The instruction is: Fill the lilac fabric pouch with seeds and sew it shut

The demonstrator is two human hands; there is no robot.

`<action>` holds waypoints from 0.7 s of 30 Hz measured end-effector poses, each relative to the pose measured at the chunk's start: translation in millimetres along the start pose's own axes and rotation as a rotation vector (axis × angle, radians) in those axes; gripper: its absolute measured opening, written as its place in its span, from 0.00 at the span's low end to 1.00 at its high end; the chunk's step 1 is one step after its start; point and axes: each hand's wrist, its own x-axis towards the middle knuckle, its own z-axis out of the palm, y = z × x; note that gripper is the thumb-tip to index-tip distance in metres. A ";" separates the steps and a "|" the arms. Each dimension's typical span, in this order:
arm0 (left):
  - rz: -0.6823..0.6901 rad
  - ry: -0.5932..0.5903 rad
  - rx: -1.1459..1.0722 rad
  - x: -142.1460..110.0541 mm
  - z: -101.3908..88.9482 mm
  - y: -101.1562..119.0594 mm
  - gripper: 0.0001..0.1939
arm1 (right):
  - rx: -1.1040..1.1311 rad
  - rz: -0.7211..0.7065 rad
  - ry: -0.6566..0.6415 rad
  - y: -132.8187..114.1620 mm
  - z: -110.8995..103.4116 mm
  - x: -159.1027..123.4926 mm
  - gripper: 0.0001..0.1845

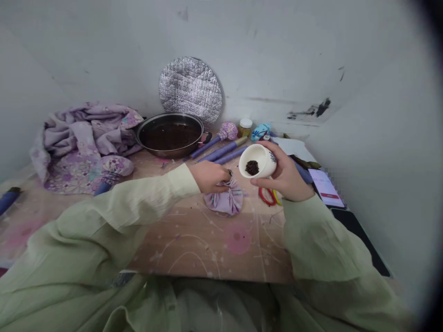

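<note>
In my right hand (285,177) is a small white cup (262,159) with a dark blue pattern, tilted so its mouth faces left. Dark grains (252,167) lie inside it. My left hand (211,176) is closed at the gathered top of a purple cloth pouch (226,200), fingers pinching at its opening; what exactly the fingertips hold is partly hidden. The pouch rests on the table, left of and below the cup. Red-handled scissors (266,197) lie under my right hand, partly covered.
A dark pan (169,138) stands at the back, before a round silver mat (191,90) leaning on the wall. Crumpled floral cloth (86,133) lies left. Purple-wrapped sticks (218,152), a lidded jar (245,127) and a phone (325,184) are also there.
</note>
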 end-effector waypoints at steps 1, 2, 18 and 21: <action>-0.006 -0.009 0.002 0.4 -0.7 0.0 0.11 | -0.001 0.004 -0.004 0.4 0.5 -0.2 0.40; -0.013 -0.017 0.003 0.9 -1.3 0.0 0.11 | -0.001 0.006 -0.009 0.6 0.9 -0.3 0.40; -0.119 0.019 0.071 4.9 -4.1 1.7 0.17 | -0.027 0.010 -0.026 1.4 2.1 -1.1 0.41; -0.137 0.042 0.077 5.4 -4.5 1.5 0.20 | -0.040 0.015 -0.025 1.2 2.0 -0.8 0.40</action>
